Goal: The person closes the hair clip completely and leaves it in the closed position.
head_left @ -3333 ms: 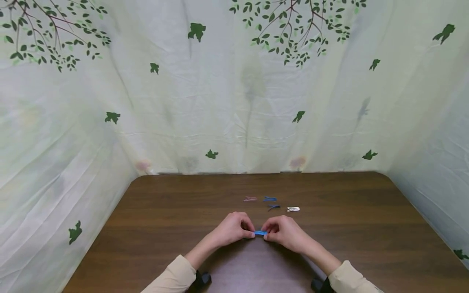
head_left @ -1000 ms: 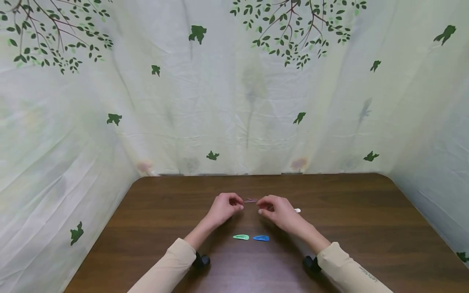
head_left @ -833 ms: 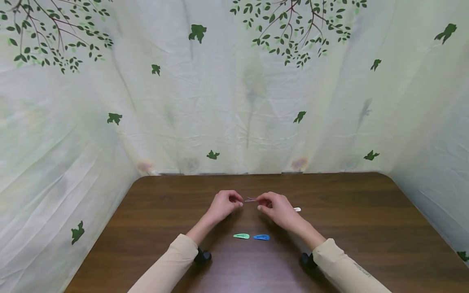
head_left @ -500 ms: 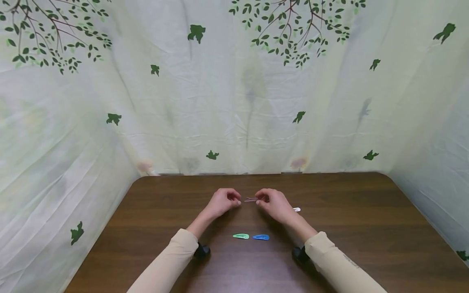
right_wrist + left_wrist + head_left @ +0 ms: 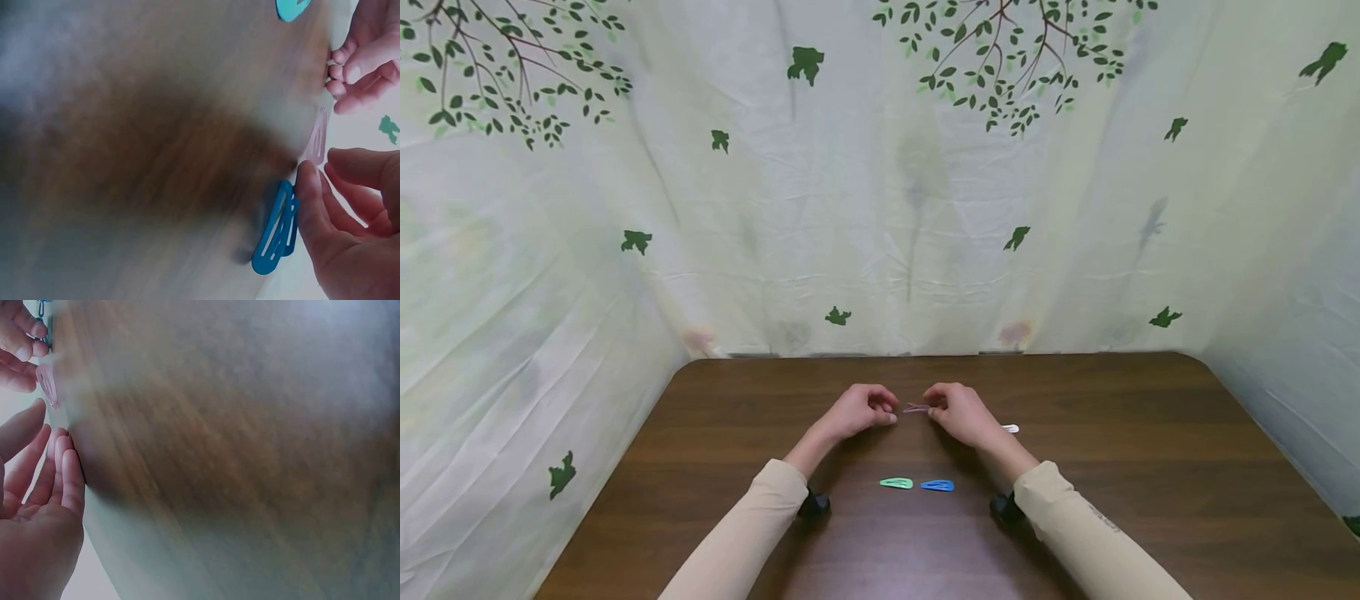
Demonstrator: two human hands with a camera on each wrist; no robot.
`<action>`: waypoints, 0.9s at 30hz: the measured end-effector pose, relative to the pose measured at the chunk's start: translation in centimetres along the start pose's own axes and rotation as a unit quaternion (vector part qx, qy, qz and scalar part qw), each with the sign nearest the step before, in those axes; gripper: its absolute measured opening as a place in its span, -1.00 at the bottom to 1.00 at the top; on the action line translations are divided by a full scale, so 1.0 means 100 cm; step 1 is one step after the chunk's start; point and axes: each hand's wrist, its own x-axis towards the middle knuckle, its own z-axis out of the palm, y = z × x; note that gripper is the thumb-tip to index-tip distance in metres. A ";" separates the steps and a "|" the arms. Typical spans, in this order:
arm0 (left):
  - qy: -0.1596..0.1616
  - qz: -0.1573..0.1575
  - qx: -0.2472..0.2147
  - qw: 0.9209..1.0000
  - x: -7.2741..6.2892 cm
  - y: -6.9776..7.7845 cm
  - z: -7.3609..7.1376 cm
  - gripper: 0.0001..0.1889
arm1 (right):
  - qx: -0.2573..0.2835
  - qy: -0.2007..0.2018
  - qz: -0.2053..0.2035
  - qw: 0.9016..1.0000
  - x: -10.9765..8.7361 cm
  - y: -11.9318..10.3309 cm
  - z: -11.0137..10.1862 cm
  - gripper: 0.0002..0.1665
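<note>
In the head view, a pink snap hair clip [image 5: 915,408] lies on the brown table between the two hands, its narrow ends spread apart. My right hand [image 5: 962,412] pinches its right end between thumb and fingertips. Left of the clip, my left hand [image 5: 859,410] has loosely bent fingers, holding nothing and a small gap away. Beneath my right hand, blue clip parts [image 5: 274,231] show in the right wrist view; whether one spread clip or two overlapping, I cannot tell. Nearer me lie a green hair clip [image 5: 896,482] and a blue hair clip [image 5: 937,485], side by side.
A white hair clip [image 5: 1011,428] sits on the table just right of my right hand, partly covered by it. The wooden table [image 5: 1112,467] ends against a pale leaf-printed curtain [image 5: 850,192] at the back and sides.
Both hands let go of the blue clip, now beside the green one, and moved forward to the pink clip. Lately my right fingers came in around the pink clip's end; my left hand barely shifted.
</note>
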 end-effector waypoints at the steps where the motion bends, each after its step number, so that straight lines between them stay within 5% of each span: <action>1: -0.003 -0.001 -0.001 1.000 0.000 0.000 0.000 -0.80 | -0.001 -0.001 -0.001 1.000 0.001 0.000 0.000 -0.75; 27: 0.000 0.000 -0.018 1.000 -0.003 -0.003 0.000 -0.76 | 0.052 -0.042 0.010 0.998 0.006 -0.004 0.006 -0.80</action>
